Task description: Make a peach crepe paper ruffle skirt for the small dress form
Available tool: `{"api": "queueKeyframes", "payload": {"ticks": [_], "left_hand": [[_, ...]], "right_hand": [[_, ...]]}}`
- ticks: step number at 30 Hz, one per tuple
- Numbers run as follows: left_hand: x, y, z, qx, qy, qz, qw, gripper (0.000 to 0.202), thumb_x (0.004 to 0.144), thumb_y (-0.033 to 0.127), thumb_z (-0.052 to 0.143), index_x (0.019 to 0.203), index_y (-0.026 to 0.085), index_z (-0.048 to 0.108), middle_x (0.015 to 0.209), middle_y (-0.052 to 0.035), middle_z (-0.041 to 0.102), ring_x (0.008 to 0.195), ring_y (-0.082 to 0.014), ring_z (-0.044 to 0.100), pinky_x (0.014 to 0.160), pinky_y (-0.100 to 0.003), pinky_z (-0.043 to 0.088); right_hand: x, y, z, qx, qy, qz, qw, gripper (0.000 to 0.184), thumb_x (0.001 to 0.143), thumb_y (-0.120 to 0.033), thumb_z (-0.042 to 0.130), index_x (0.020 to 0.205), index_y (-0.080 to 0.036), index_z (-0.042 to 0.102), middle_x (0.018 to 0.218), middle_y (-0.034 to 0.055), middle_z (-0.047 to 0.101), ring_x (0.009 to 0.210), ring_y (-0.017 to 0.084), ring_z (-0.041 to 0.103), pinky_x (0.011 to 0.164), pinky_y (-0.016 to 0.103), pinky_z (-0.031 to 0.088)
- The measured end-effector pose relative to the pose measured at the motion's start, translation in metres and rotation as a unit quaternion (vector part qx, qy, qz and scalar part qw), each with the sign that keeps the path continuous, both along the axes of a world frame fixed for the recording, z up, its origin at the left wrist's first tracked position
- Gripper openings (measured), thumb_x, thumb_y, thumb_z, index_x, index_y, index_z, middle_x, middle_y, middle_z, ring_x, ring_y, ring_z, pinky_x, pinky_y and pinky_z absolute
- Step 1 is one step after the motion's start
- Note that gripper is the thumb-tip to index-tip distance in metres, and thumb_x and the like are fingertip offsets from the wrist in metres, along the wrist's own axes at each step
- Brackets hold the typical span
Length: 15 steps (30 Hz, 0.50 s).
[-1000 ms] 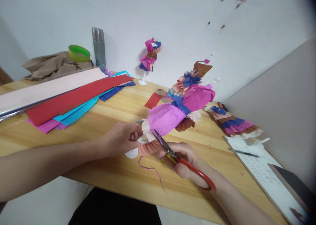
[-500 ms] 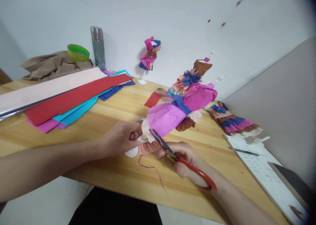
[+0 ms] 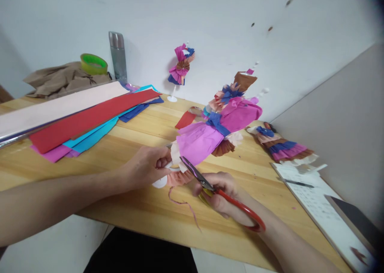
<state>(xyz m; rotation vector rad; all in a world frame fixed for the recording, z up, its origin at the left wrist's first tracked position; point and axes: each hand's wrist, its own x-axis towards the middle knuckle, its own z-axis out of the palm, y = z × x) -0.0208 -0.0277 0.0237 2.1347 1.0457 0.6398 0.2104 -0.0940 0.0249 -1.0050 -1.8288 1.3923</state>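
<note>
A crepe-paper doll (image 3: 210,135) in pink, magenta, blue and brown lies tilted across the wooden table (image 3: 141,209). My left hand (image 3: 147,167) is closed round its white stand and lower hem. My right hand (image 3: 222,193) grips red-handled scissors (image 3: 223,195), whose blades reach the salmon ruffle (image 3: 180,178) at the hem. A thin cut strip of paper (image 3: 184,205) trails from the ruffle onto the table.
Long sheets of crepe paper (image 3: 81,117) lie at the left. Behind them are a brown cloth (image 3: 60,78), a green tape roll (image 3: 93,63) and a steel flask (image 3: 118,55). A small paper doll (image 3: 181,67) stands by the wall, another (image 3: 282,147) lies right, near a white board (image 3: 318,209).
The doll has tilted slightly and the scissors have crept a little to the left along the ruffle. Both hands keep their hold.
</note>
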Motion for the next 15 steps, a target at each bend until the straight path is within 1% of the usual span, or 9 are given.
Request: {"api": "queueKeyframes", "payload": {"ticks": [3, 9, 12, 15], "left_hand": [[-0.0004, 0.0002, -0.0012, 0.010, -0.003, -0.002, 1.000, 0.011, 0.069, 0.008, 0.055, 0.066, 0.016, 0.050, 0.059, 0.0068, 0.047, 0.056, -0.0078, 0.047, 0.056, -0.020, 0.034], [-0.0011, 0.0018, -0.0032, 0.021, -0.013, 0.011, 1.000, 0.009, 0.069, 0.008, 0.056, 0.068, 0.017, 0.052, 0.060, 0.0058, 0.050, 0.057, -0.0086, 0.048, 0.056, -0.021, 0.035], [-0.0011, 0.0024, -0.0030, 0.022, -0.012, 0.022, 0.999, 0.010, 0.070, 0.010, 0.057, 0.067, 0.017, 0.051, 0.060, 0.0059, 0.050, 0.056, -0.0085, 0.046, 0.056, -0.021, 0.035], [-0.0010, 0.0025, -0.0030, 0.027, -0.005, 0.027, 0.999, 0.009, 0.071, 0.010, 0.056, 0.067, 0.017, 0.051, 0.060, 0.0060, 0.049, 0.057, -0.0086, 0.046, 0.056, -0.021, 0.035]], "right_hand": [[0.0000, 0.0003, -0.0002, 0.010, 0.000, -0.001, 1.000, 0.058, 0.080, -0.070, 0.057, 0.082, -0.013, 0.065, 0.051, -0.0072, 0.031, 0.043, 0.005, 0.026, 0.041, 0.021, 0.018], [0.0021, 0.0018, -0.0027, 0.027, -0.004, 0.008, 1.000, 0.049, 0.085, -0.063, 0.057, 0.083, -0.014, 0.065, 0.051, -0.0066, 0.035, 0.041, 0.005, 0.029, 0.040, 0.020, 0.019], [0.0024, 0.0025, -0.0022, 0.029, -0.004, 0.009, 1.000, 0.050, 0.085, -0.063, 0.056, 0.082, -0.014, 0.064, 0.052, -0.0060, 0.039, 0.041, 0.005, 0.030, 0.040, 0.020, 0.021], [0.0018, 0.0019, -0.0013, 0.016, 0.001, 0.012, 1.000, 0.050, 0.085, -0.063, 0.057, 0.081, -0.014, 0.063, 0.051, -0.0065, 0.039, 0.040, 0.005, 0.031, 0.040, 0.020, 0.022]]}}
